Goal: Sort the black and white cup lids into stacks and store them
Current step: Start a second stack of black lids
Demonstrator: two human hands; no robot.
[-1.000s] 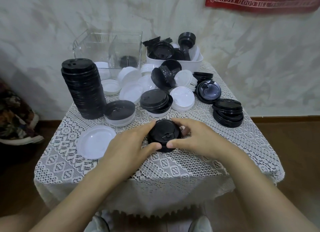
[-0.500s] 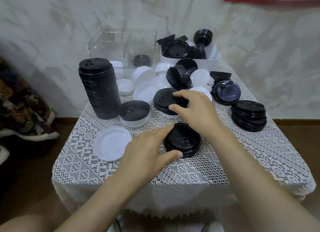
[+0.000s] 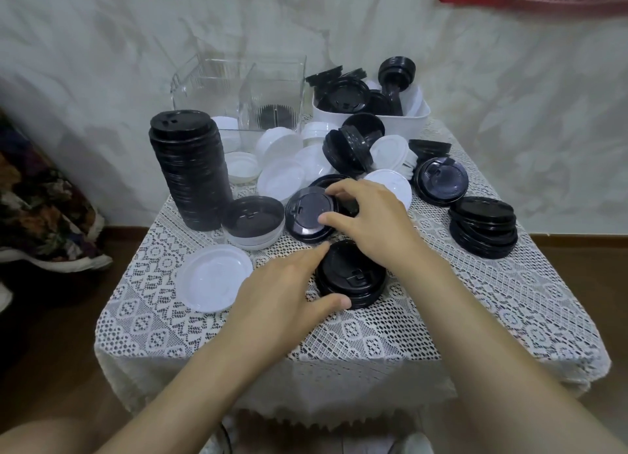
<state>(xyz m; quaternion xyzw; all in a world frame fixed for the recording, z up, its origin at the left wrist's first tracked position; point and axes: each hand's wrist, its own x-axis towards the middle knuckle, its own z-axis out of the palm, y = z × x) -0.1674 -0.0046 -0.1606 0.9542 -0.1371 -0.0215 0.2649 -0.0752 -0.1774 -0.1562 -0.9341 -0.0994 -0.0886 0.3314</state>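
On the lace-covered desk [image 3: 475, 300], the left hand [image 3: 289, 290] brackets a low black stack [image 3: 353, 280] between thumb and forefinger. Just behind it, the right hand [image 3: 370, 222] pinches a single black lid [image 3: 307, 216], thumb on its top and fingers [image 3: 339, 190] over its far rim; the lid seems slightly tilted, though the hand hides its right side. A tall black stack [image 3: 190, 168] stands at the left, near a flat white lid [image 3: 215, 277]. A clear container [image 3: 238, 93] and a white bin [image 3: 370, 117] sit at the back.
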